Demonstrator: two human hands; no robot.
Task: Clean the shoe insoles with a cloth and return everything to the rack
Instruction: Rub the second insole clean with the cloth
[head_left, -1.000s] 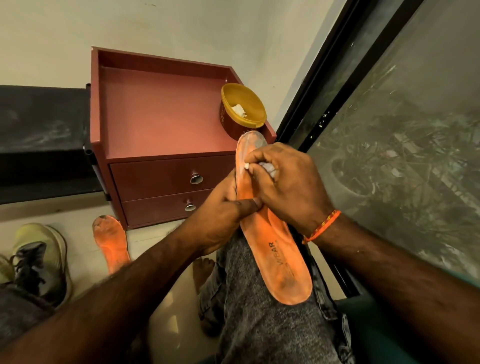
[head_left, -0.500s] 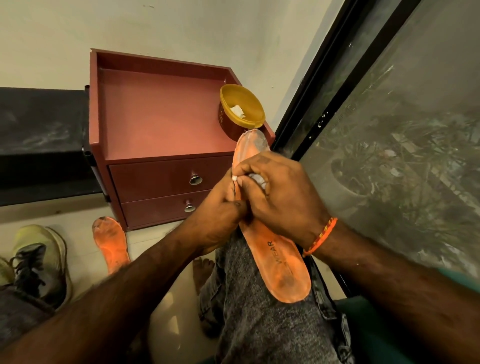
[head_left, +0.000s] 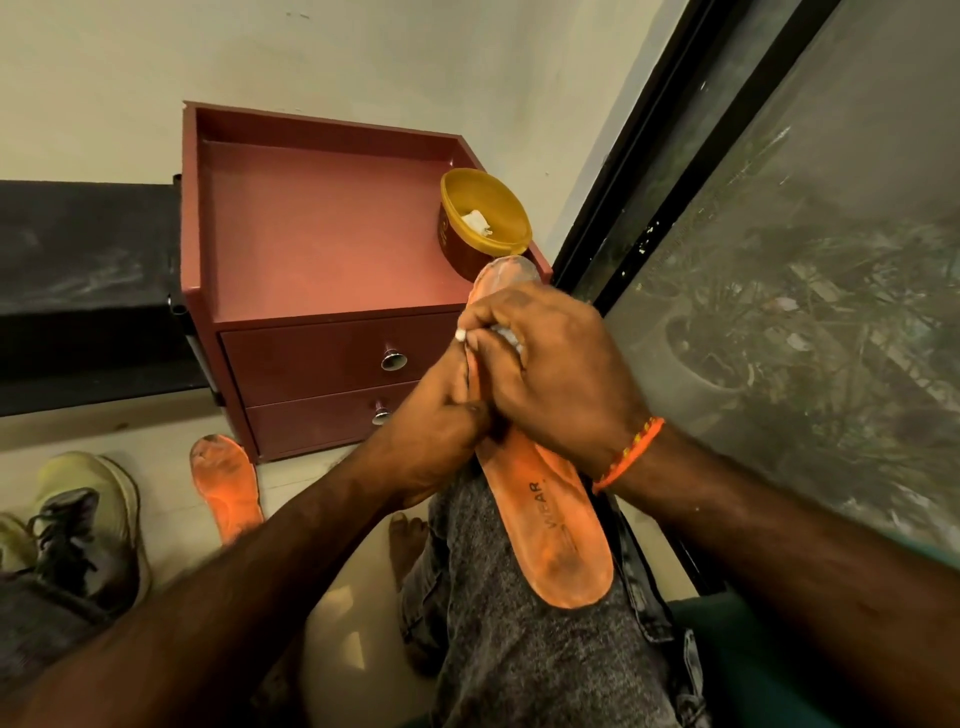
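An orange insole (head_left: 550, 525) lies along my right thigh, heel end towards me, toe end near the yellow bowl. My left hand (head_left: 436, 431) grips the insole's left edge at its middle. My right hand (head_left: 550, 364) presses a small whitish cloth (head_left: 506, 335) onto the insole's front half, fingers curled round it; most of the cloth is hidden under the fingers. A second orange insole (head_left: 226, 486), dirty at the toe, lies on the floor to the left.
A maroon two-drawer cabinet (head_left: 322, 249) stands against the wall ahead, with a yellow bowl (head_left: 483, 223) holding a white scrap on its right corner. Yellow-and-grey shoes (head_left: 88, 525) sit on the floor at far left. A dark-framed glass window (head_left: 779, 312) runs along the right.
My right hand has rubbed the cloth back and forth over the insole's front half, ending slightly lower and to the left. My left hand keeps its hold.
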